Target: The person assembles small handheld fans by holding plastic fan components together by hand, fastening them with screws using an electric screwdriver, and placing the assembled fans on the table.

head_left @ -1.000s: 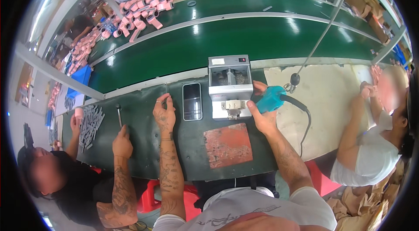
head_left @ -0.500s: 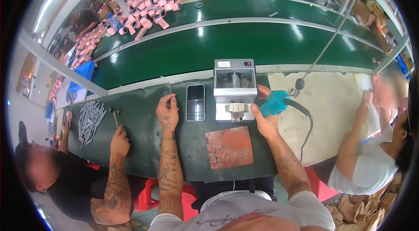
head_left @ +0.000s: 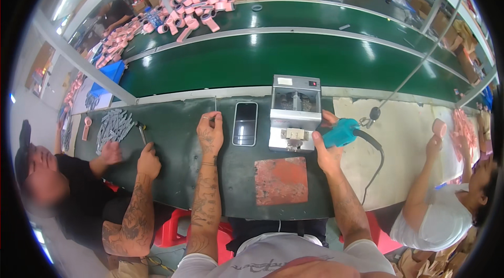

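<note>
My left hand (head_left: pixel 211 133) pinches a thin metal rod (head_left: pixel 216 103) that points away from me, just left of a dark-screened phone (head_left: pixel 245 124) lying on the bench. My right hand (head_left: pixel 327 156) is wrapped round a teal electric screwdriver (head_left: pixel 342 132) with a black cord. Its front end, partly covered by my fingers, is at the right side of a grey screw feeder (head_left: pixel 295 112). Many small dark pieces lie in the feeder's tray. Nearer to me, a worn red square plate (head_left: pixel 281 181) rests on the bench.
A metal hook (head_left: pixel 374 114) hangs on a cable above the tan sheet (head_left: pixel 409 147). To the left, a co-worker holds a hammer (head_left: pixel 142 132) near a pile of grey strips (head_left: pixel 114 128). Beyond the bench runs a green conveyor (head_left: pixel 252 63) with heaped pink parts (head_left: pixel 205 2).
The scene has shifted slightly right in the picture. My hands keep their grips. The left co-worker's pink part now lies on the bench; the right co-worker holds up a pink part.
</note>
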A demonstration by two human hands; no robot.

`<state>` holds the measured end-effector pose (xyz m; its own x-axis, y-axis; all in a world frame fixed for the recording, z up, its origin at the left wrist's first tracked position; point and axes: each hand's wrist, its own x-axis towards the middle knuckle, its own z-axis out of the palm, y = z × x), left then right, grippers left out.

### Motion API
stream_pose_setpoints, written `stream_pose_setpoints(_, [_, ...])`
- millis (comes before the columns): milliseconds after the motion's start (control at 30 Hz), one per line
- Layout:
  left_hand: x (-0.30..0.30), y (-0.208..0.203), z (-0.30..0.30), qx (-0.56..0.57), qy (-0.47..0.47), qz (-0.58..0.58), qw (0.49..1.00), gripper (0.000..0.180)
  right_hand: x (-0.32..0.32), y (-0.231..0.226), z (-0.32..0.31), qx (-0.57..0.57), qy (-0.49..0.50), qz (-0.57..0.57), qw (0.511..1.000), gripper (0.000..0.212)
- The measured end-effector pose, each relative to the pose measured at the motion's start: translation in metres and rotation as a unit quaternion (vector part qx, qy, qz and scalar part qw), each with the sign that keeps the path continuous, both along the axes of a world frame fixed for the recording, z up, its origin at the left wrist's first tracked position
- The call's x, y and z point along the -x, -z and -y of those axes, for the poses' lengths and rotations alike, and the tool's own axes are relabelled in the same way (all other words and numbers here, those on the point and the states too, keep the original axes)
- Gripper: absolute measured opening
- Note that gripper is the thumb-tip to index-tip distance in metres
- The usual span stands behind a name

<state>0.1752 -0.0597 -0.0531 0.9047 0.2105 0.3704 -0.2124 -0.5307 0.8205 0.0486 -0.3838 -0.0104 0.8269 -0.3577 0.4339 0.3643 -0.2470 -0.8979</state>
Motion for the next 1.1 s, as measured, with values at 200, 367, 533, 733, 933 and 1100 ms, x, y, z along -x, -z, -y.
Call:
stream_pose_setpoints(200, [0.001,-0.002,0.001,0.001,-0.001,-0.033,0.999,0.017,-0.001,0.004,-0.001,-0.016,0.001,-0.001,1.0,0.061])
stream_pose_setpoints(367, [0.001,-0.005,-0.005,-0.011,0.016,-0.007,1.0,0.019,0.0,0.002,-0.006,-0.034,-0.008,-0.005,0.999,0.061])
stream_pose_setpoints(533, [0.002,-0.007,0.0,-0.022,0.01,-0.016,1.0,0.021,0.001,0.004,-0.004,-0.014,0.01,-0.003,1.0,0.06])
stream_pose_setpoints(733, [-0.007,0.008,-0.012,-0.096,-0.013,0.086,0.992,0.039,0.001,0.004,-0.005,-0.024,0.007,-0.01,1.0,0.058])
stream_pose_setpoints(933, [0.011,-0.009,-0.013,0.141,-0.036,-0.042,0.988,0.027,0.005,0.005,-0.013,-0.031,0.01,-0.022,0.999,0.06])
stream_pose_setpoints(1100, [-0.006,-0.003,0.011,0.098,-0.019,0.042,0.994,0.017,0.004,0.017,0.002,-0.045,0.019,0.003,0.999,0.056])
